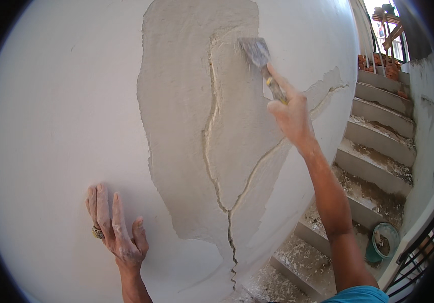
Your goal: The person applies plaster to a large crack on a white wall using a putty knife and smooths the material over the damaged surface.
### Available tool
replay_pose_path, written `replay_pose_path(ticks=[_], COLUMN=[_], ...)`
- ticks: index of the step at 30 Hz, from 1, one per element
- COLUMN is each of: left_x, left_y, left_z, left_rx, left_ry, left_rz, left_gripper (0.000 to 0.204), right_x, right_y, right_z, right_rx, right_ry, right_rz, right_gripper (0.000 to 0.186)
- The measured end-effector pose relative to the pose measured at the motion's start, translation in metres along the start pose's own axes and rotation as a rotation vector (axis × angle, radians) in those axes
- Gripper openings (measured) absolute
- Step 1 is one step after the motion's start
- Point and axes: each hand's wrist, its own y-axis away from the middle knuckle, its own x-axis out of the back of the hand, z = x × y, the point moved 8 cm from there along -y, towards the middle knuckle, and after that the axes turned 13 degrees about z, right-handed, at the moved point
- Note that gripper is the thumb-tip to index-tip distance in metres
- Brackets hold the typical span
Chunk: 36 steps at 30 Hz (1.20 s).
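Observation:
My right hand is closed round the handle of a putty knife, index finger stretched along it. The broad metal blade, a little blurred, lies at the upper right of a bare grey patch on the white wall. Through this patch runs a forked crack, its two branches meeting low down and going on as one jagged line. Dusty and wearing a ring, my left hand rests flat on the white paint left of the patch, fingers apart, holding nothing.
On the right a staircase climbs away, its steps strewn with paint flakes and dirt. A green bucket stands on a lower step beside a black railing. Red bricks are stacked at the top.

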Motion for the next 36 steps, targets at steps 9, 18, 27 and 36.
replay_pose_path(ticks=[9, 18, 27, 36], left_x=[-0.001, -0.001, -0.001, 0.002], left_y=[0.001, 0.001, 0.000, 0.004], left_z=[0.000, 0.000, 0.000, -0.001], left_rx=[0.014, -0.003, 0.009, 0.024], left_ry=[0.005, -0.002, 0.010, -0.005], left_rz=[-0.018, -0.010, -0.004, -0.003], left_gripper=[0.050, 0.049, 0.050, 0.050], right_x=[0.006, 0.002, 0.001, 0.006], right_y=[0.023, 0.014, -0.005, -0.017], right_z=[-0.004, -0.003, 0.003, -0.004], right_rx=[-0.161, -0.144, -0.108, -0.041], right_ry=[-0.003, -0.023, -0.036, 0.094], right_rz=[-0.099, -0.070, -0.014, -0.055], right_gripper=[0.080, 0.079, 0.078, 0.078])
